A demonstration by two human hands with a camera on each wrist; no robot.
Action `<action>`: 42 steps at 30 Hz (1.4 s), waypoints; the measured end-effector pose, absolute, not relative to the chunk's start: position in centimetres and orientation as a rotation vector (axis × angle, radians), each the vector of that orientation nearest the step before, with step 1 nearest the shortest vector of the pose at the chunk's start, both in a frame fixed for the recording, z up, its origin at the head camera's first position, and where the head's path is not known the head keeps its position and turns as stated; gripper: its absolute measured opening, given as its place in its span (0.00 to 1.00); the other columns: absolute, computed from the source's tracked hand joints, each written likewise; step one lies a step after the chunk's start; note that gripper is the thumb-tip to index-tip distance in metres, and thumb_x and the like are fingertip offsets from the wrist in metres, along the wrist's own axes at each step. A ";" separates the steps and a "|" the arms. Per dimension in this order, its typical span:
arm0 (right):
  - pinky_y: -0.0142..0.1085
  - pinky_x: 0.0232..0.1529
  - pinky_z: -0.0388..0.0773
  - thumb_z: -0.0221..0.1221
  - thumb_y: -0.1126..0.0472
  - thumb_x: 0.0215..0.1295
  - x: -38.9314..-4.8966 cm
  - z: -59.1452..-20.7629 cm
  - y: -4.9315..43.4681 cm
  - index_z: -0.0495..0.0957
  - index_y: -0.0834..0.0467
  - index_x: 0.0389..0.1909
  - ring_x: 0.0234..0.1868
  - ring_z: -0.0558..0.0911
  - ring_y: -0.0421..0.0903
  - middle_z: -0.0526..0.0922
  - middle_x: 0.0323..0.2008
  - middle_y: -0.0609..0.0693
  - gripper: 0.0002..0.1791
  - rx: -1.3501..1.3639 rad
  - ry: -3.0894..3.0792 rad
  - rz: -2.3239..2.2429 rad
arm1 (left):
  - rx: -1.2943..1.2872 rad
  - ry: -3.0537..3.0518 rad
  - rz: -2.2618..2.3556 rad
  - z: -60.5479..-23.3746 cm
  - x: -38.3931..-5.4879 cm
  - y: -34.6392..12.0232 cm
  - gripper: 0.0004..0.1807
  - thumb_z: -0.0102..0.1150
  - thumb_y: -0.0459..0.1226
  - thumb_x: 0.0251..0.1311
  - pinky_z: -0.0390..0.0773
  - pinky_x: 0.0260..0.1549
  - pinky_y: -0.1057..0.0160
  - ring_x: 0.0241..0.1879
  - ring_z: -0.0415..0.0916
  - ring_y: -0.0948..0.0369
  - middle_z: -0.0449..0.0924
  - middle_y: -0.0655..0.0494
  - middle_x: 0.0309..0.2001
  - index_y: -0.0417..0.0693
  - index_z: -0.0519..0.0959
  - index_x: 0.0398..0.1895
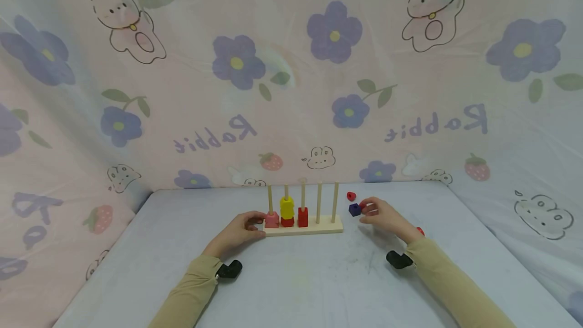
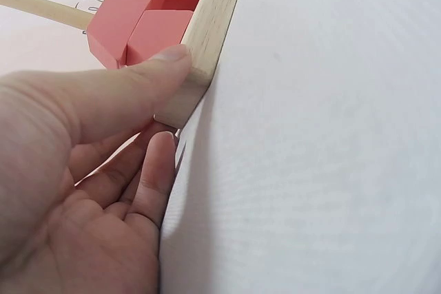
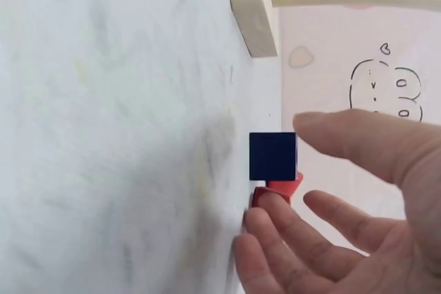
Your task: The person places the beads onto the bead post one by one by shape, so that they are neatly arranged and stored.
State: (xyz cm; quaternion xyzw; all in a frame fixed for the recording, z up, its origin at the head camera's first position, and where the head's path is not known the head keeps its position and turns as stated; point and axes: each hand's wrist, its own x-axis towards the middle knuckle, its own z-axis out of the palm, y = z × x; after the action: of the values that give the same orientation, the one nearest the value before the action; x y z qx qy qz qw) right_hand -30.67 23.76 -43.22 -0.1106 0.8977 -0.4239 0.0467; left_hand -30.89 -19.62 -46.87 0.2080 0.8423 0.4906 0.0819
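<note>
My left hand grips the left end of a wooden peg stand, thumb on its front edge and fingers behind. Pink blocks sit on the first peg. The second peg carries yellow blocks above red, and the third carries red blocks. To the right of the stand, my right hand reaches around a dark blue block with thumb and fingers spread apart. In the right wrist view the thumb tip is at the block's upper corner, and a fingertip overlaps a red block.
Farther back lies a red block with a hole. Another red piece shows partly behind the right wrist. The stand's two right pegs are bare. A printed curtain hangs behind and beside the white table.
</note>
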 end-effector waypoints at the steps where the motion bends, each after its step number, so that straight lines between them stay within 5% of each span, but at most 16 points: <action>1: 0.51 0.50 0.73 0.65 0.65 0.58 -30.8 -43.2 23.8 0.68 0.70 0.55 0.50 0.76 0.59 0.77 0.47 0.65 0.26 -0.349 2.736 -1.305 | 0.621 2.515 1.467 -46.9 -30.9 -19.6 0.27 0.69 0.39 0.54 0.73 0.49 0.56 0.44 0.74 0.56 0.75 0.50 0.53 0.45 0.74 0.58; 17: 0.51 0.49 0.74 0.67 0.71 0.52 -33.0 -43.5 23.6 0.70 0.68 0.57 0.49 0.76 0.60 0.75 0.50 0.64 0.30 -0.471 2.783 -1.210 | 0.623 2.549 1.452 -46.2 -30.3 -19.0 0.26 0.67 0.34 0.56 0.74 0.49 0.55 0.44 0.74 0.55 0.75 0.48 0.53 0.41 0.73 0.59; 23: 0.48 0.46 0.76 0.66 0.71 0.53 -33.1 -43.6 23.4 0.75 0.65 0.51 0.47 0.77 0.58 0.77 0.47 0.62 0.23 -0.458 2.785 -1.152 | 0.640 2.554 1.459 -45.7 -29.9 -18.7 0.26 0.65 0.30 0.57 0.74 0.48 0.51 0.44 0.74 0.51 0.75 0.42 0.53 0.35 0.71 0.59; 31: 0.47 0.46 0.74 0.66 0.72 0.53 -32.6 -43.7 23.5 0.75 0.63 0.40 0.42 0.78 0.53 0.77 0.40 0.57 0.14 -0.547 2.780 -1.160 | 0.636 2.532 1.457 -46.8 -30.9 -19.3 0.27 0.68 0.36 0.55 0.74 0.48 0.57 0.44 0.74 0.56 0.75 0.50 0.53 0.43 0.73 0.59; 42: 0.44 0.44 0.78 0.64 0.63 0.61 -31.2 -38.5 23.4 0.73 0.66 0.50 0.45 0.80 0.55 0.79 0.45 0.60 0.19 -0.688 2.825 -1.293 | 0.608 2.523 1.467 -46.5 -30.6 -19.4 0.27 0.69 0.37 0.55 0.73 0.47 0.57 0.43 0.73 0.57 0.74 0.50 0.53 0.45 0.74 0.58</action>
State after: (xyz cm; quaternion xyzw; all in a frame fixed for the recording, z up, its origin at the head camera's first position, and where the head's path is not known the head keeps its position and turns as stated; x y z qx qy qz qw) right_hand -31.17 23.43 -38.48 -0.2161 0.8876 -0.4062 -0.0203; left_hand -30.59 -19.45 -46.46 0.2033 0.8437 0.4904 0.0800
